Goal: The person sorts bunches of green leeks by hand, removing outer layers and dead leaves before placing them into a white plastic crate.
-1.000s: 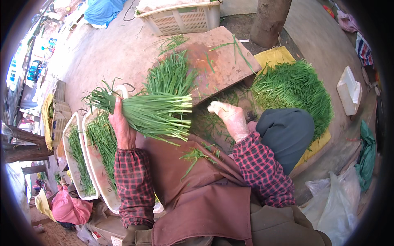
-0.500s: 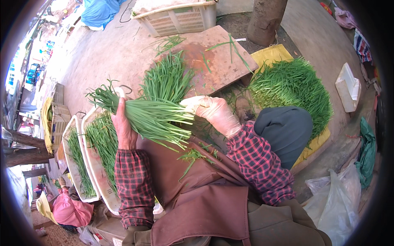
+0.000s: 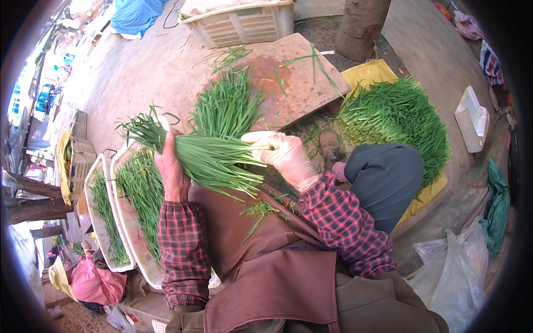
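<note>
A bundle of green garlic chives [image 3: 214, 161] is gripped in my left hand [image 3: 174, 169], its pale cut ends fanned toward the right. My right hand [image 3: 288, 158], in a thin pale glove, pinches at the upper stem ends of that bundle. Behind the bundle, a loose pile of chives [image 3: 226, 105] rests at the corner of a stained board [image 3: 297, 72]. Several short scraps of leaf [image 3: 264, 210] lie on the brown apron [image 3: 222, 216] over my lap.
A large heap of chives [image 3: 397, 125] sits on yellow sacking [image 3: 371, 74] at the right. Two long white crates [image 3: 145, 244] of chives stand at the left. A tree trunk [image 3: 361, 30], a slatted crate [image 3: 239, 28] and a white foam box [image 3: 469, 125] are farther out.
My left hand has shifted slightly right on the bundle. My right hand has drawn slightly down and left, its fingers still at the stem ends.
</note>
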`<state>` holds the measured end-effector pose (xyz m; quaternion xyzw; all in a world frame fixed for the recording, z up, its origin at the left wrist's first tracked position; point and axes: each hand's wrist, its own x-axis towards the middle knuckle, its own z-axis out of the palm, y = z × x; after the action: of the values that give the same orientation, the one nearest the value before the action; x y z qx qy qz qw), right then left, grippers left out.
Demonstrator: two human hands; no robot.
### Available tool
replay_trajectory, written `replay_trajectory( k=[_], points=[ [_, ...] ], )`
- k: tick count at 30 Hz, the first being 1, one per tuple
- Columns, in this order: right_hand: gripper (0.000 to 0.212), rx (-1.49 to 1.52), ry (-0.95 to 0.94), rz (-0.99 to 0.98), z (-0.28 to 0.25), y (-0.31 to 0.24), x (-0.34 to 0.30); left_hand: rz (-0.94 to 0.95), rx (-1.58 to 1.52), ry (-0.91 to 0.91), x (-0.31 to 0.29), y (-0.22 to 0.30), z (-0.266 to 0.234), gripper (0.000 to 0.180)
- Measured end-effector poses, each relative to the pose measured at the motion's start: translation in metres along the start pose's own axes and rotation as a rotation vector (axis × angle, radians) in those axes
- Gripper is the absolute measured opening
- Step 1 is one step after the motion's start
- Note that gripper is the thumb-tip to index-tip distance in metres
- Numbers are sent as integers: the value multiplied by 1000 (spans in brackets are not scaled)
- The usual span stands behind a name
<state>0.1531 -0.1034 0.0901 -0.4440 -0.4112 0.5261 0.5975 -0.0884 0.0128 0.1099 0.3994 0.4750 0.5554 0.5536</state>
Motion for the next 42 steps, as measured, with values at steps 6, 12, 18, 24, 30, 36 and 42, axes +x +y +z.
replay_trajectory(
  k=[6,12,18,24,30,36,42],
  points=[
    [20,-79,117,7,-47,-15,-5,-3,-14,115,12,6,-25,28],
    [17,-22,235,335,-66,57,-26,8,-117,123,26,4,-33,27],
    [20,15,41,217,0,26,-27,100,-118,185,22,3,-24,27],
    [32,266,29,516,19,25,-14,198,-101,189,19,0,-20,30],
    [29,144,135,413,32,46,-4,236,-48,201,7,2,-5,31],
    [24,104,195,292,43,41,-11,239,-56,220,4,-3,0,25],
    [26,-112,229,112,-14,69,-19,82,-135,254,15,-5,-28,23]
  ],
)
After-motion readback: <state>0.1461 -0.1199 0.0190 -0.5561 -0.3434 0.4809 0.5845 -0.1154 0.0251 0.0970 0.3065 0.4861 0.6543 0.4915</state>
